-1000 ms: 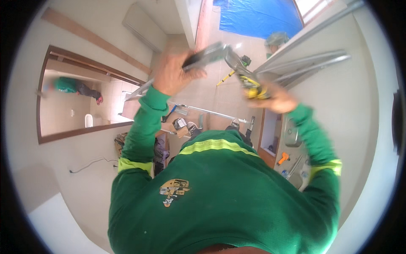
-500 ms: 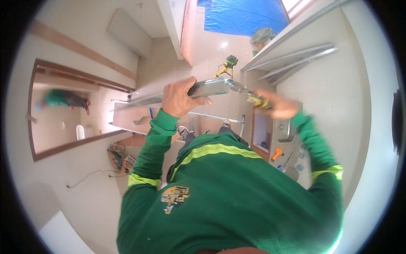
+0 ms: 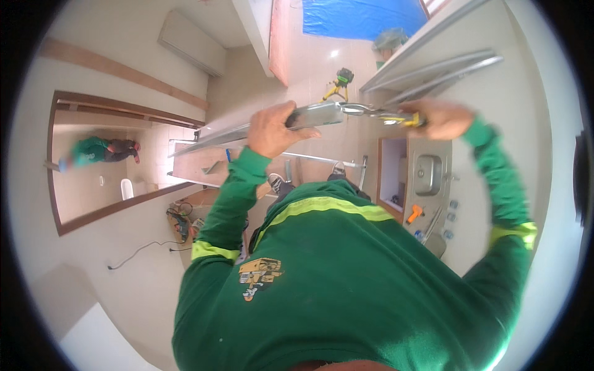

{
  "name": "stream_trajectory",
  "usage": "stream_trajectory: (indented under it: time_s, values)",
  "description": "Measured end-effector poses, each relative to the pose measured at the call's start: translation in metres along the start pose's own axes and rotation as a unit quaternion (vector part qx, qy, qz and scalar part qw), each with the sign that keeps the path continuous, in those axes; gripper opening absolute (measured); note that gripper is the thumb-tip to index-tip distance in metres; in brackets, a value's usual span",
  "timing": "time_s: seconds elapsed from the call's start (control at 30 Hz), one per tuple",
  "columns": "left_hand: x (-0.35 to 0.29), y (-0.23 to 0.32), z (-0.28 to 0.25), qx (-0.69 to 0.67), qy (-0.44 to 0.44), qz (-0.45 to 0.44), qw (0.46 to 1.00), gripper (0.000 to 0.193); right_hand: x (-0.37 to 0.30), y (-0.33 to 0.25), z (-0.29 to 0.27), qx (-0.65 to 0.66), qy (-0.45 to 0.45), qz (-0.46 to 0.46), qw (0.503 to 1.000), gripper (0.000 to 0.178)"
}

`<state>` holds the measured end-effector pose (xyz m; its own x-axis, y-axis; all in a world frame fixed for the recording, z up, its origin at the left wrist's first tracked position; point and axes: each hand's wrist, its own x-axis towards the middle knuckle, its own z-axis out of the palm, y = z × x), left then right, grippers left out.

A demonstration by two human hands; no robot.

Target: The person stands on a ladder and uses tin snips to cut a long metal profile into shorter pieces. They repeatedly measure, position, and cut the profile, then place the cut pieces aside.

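Observation:
My left hand [image 3: 272,131] grips a long metal channel [image 3: 320,114], fingers wrapped over it and thumb along its near side. The channel slants away to the lower left, and its cut end sticks out past my thumb. At that end are the jaws of a pair of tin snips [image 3: 366,110] with yellow-and-black handles. My right hand [image 3: 440,119], slightly blurred, is closed around those handles. Whether the blades bite into the metal or only touch its edge, I cannot tell.
A green device on a yellow tripod [image 3: 342,80] stands ahead. More metal channels [image 3: 442,71] lean at the right. A sink [image 3: 427,175] and an orange tool [image 3: 416,213] are at my right. Power tools [image 3: 180,224] lie at left. Through a brown-framed opening [image 3: 57,154] a person [image 3: 102,150] in green shows.
My right hand and the snips have moved right and slightly up, the snips now more level. My left hand has shifted slightly right and up with the channel.

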<state>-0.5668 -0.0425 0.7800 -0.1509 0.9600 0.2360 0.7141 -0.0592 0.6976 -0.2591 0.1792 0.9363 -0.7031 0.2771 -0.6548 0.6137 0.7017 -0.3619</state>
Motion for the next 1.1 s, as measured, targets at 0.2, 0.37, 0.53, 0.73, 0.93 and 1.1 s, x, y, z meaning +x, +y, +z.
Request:
stream_trajectory:
  time_s: [0.2, 0.37, 0.53, 0.73, 0.93, 1.1]
  values:
    - [-0.023, 0.0, 0.067, 0.047, -0.04, -0.017, 0.998, 0.067, -0.04, -0.115, -0.049, -0.311, -0.125, 0.171, 0.926, 0.032]
    - [-0.024, 0.015, 0.027, 0.039, 0.015, -0.011, 0.999, 0.071, -0.024, 0.022, 0.019, 0.03, -0.023, -0.043, 0.998, 0.06]
    - [-0.017, 0.051, -0.016, -0.002, 0.021, -0.008, 1.0, 0.079, 0.105, -0.055, 0.217, 0.497, 0.061, -0.193, 0.844, 0.049]
    - [-0.008, 0.052, -0.046, 0.017, 0.051, 0.013, 0.998, 0.081, 0.138, -0.104, 0.207, 0.588, 0.049, -0.277, 0.758, 0.049]
    - [-0.019, 0.005, 0.034, 0.008, -0.016, -0.016, 1.0, 0.072, -0.027, 0.008, 0.034, -0.014, 0.021, 0.014, 1.0, 0.046]
    - [-0.018, 0.023, 0.093, 0.04, 0.001, -0.002, 0.999, 0.07, -0.072, -0.085, -0.009, -0.32, -0.012, 0.142, 0.937, 0.043]
